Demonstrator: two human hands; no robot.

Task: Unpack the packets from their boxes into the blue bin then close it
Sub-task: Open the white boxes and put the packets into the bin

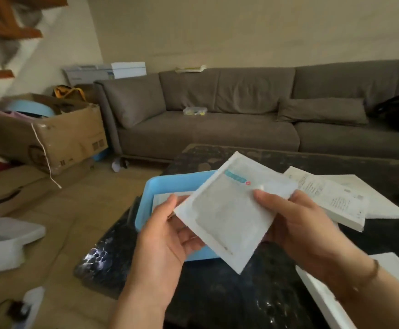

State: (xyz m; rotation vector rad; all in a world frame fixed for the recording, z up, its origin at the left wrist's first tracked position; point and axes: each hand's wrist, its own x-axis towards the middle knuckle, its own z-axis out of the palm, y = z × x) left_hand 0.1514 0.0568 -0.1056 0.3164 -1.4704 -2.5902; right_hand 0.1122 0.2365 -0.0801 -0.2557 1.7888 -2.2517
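The scene is viewed from one head-worn, wide-angle camera, aimed forward and down. The fingers (pixel 268 198) are seen close, low in frame; beyond them, a sofa (pixel 217 119) is seen well apart.

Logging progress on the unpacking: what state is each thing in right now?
Packet: held over the bin, tilted, between both hands.
Left hand: grips the packet's left edge.
Right hand: grips the packet's right edge.
Blue bin: open, no lid on it, something white inside.
White boxes: lying flat on the table, right of the bin.
Cardboard box: open, on the floor.
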